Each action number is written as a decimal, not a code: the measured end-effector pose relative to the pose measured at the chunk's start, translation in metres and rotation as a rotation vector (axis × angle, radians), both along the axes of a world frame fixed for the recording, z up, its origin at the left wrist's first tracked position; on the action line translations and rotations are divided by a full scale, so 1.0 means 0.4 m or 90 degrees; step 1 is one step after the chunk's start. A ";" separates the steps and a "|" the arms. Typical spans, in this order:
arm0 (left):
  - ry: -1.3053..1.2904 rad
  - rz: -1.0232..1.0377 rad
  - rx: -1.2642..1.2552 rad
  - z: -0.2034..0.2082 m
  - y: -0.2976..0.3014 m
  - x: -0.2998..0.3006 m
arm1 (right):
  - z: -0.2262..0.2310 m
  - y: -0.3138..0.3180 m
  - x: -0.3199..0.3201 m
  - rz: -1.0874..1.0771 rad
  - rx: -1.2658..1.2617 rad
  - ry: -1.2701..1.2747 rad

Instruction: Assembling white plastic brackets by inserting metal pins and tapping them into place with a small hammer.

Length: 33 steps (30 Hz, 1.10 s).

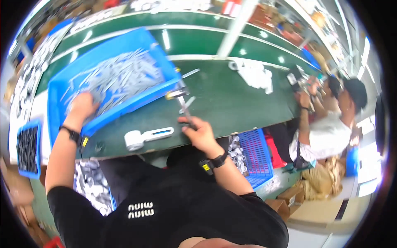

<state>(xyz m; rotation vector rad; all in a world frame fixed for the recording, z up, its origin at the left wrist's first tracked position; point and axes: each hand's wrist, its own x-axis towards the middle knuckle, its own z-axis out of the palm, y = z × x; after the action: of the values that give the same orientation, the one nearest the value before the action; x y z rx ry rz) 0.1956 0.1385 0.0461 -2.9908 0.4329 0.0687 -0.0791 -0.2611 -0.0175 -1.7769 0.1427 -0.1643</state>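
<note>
My left hand (pixel 84 104) reaches over the near wall into a big blue bin (pixel 120 112), among loose thin grey strips (pixel 120 76). Its fingers are blurred and partly hidden, so whether they grip a strip cannot be made out. In my right hand (pixel 200 134) is the handle of a small hammer (pixel 177 93), its pale yellow-ended head pointing away from me beside the bin's right corner. Between my hands, near the table's front edge, lies a white plastic part (pixel 149 137) with a round cup end and a slotted handle. Two loose strips (pixel 190 73) lie beyond the hammer.
White parts (pixel 253 75) are piled farther right on the green table (pixel 231 109). A blue basket (pixel 258 155) of parts stands below its front edge. At left sits a small blue tray (pixel 28 149) of dark pieces. Two people (pixel 331 120) work at the right.
</note>
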 end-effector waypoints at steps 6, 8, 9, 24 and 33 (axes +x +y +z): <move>-0.016 -0.030 0.011 0.007 0.000 -0.009 | -0.004 -0.003 -0.012 -0.001 -0.007 -0.077; -0.044 -0.012 -0.004 0.020 -0.006 -0.032 | -0.004 -0.005 -0.016 -0.011 -0.007 -0.092; -0.047 -0.014 -0.005 0.033 -0.009 -0.042 | 0.002 -0.003 -0.019 -0.013 -0.010 -0.089; 0.063 -0.222 -0.692 0.037 -0.224 -0.568 | 0.103 0.089 -0.069 0.136 0.307 -0.044; 0.004 -0.295 -0.584 -0.014 -0.255 -0.557 | 0.013 0.148 -0.028 -0.030 0.059 -0.155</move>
<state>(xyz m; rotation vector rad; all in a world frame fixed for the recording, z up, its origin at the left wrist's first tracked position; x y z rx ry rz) -0.0274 0.0364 0.0407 -3.6108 1.4952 -0.2243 -0.0902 -0.2018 -0.0125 -1.6474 0.0159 -0.3997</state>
